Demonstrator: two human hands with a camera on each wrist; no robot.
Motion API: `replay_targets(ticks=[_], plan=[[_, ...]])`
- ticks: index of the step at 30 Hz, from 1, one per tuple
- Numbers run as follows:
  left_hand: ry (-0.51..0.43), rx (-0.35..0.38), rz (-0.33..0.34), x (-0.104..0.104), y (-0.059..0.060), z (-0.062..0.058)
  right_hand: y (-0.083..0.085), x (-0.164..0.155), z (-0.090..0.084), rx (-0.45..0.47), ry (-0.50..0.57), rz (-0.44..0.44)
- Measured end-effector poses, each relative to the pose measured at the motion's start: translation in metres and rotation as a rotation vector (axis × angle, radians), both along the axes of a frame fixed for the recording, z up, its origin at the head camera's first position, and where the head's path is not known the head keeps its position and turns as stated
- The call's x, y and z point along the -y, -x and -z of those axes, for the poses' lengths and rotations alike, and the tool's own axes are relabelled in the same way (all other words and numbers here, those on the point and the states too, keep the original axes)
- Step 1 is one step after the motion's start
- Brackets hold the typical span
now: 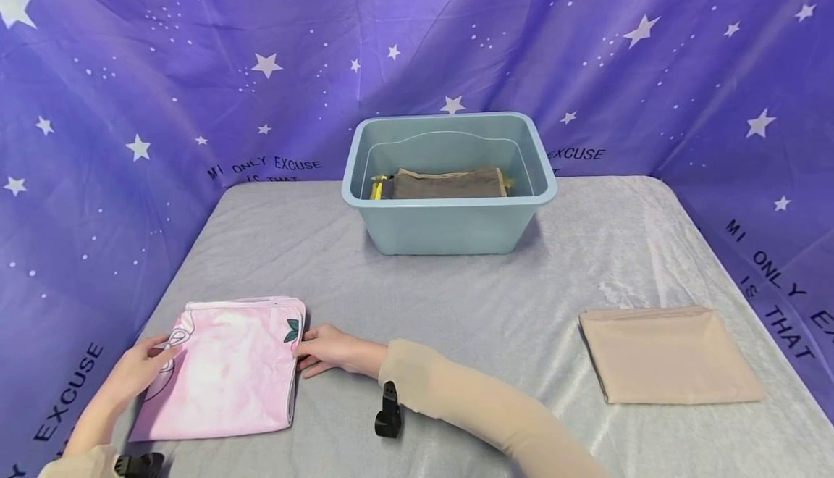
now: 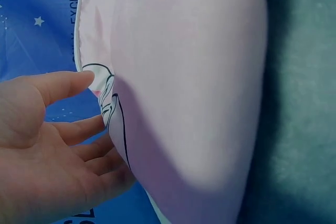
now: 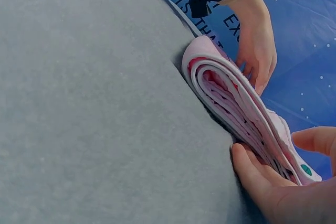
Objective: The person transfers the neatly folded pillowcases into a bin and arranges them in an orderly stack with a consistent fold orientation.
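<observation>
A folded pink cloth [image 1: 228,369] with dark line drawings and a green leaf print lies at the left front of the table. At its left edge, my left hand [image 1: 140,369] holds the fabric, thumb above and the other fingers lower down. My right hand [image 1: 335,350] grips the opposite side near the leaf print. In the right wrist view, several stacked layers of the pink cloth [image 3: 231,98] show at the folded end, with the right hand's fingers [image 3: 249,171] beneath them. The left wrist view shows the left thumb at the cloth's [image 2: 184,77] edge.
A blue-grey plastic bin [image 1: 449,228] stands at the back middle, holding a folded brown cloth [image 1: 449,185] and some yellow items. A folded beige cloth [image 1: 671,358] lies at the right. Purple star-printed fabric [image 1: 417,43] surrounds the grey-covered table [image 1: 469,304].
</observation>
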State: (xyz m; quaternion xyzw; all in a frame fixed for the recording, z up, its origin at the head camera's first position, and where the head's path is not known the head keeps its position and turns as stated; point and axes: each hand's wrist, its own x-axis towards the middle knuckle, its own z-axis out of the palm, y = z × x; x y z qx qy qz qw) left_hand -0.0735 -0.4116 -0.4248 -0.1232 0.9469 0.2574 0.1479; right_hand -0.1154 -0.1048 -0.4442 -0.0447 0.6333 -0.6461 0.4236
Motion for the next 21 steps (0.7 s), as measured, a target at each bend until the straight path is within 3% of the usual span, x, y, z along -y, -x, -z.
replay_targets(ticks=[6,13,21], plan=[[-0.003,0.03,0.01,-0.001,0.002,0.0,0.0,0.006,0.0,0.012,-0.004,0.01],[0.002,-0.007,0.039,-0.003,0.002,0.001,-0.002,0.014,-0.001,-0.01,-0.055,0.026],[-0.002,0.044,0.004,-0.001,0.005,0.003,-0.002,0.021,0.003,-0.021,-0.083,0.034]])
